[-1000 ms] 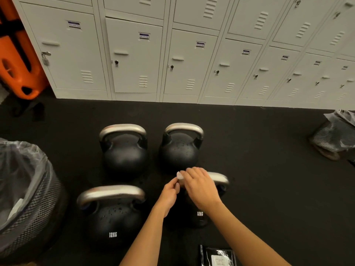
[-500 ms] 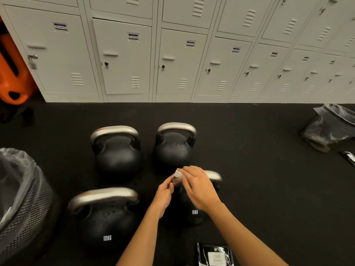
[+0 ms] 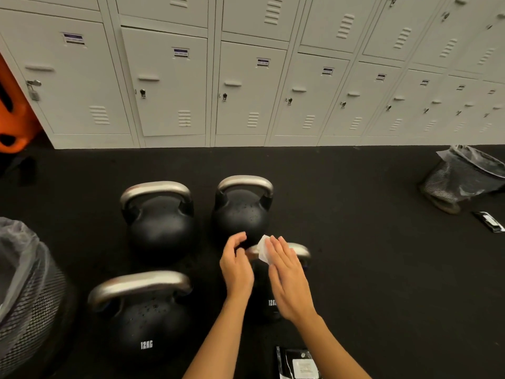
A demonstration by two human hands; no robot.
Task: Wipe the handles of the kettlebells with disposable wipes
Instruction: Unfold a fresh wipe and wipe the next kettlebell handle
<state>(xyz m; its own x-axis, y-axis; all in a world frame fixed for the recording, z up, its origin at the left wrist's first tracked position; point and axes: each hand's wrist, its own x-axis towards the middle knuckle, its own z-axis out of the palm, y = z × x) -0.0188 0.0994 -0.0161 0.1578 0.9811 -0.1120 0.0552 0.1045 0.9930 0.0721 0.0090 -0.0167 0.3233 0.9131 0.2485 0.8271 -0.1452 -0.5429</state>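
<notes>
Four black 12 kg kettlebells with silver handles stand on the black floor: far left [image 3: 159,225], far right [image 3: 241,214], near left [image 3: 144,315], and near right [image 3: 269,302], which sits partly under my hands. My right hand [image 3: 287,277] holds a white wipe [image 3: 263,248] over the near right kettlebell's handle [image 3: 302,251]; its fingers lie fairly straight with the wipe sticking out at their left. My left hand [image 3: 236,266] hovers just left of the wipe with loosely curved fingers, holding nothing.
A black wipes pack [image 3: 297,365] lies on the floor near me. A lined mesh bin [image 3: 27,296] stands at the left, and another bin [image 3: 461,179] leans at the right with a second black pack [image 3: 489,221] beside it. Grey lockers [image 3: 246,91] line the back.
Both hands were pinching the wipe together at the handle. Now my left hand has let go and drawn slightly left, and the wipe stays with my right hand.
</notes>
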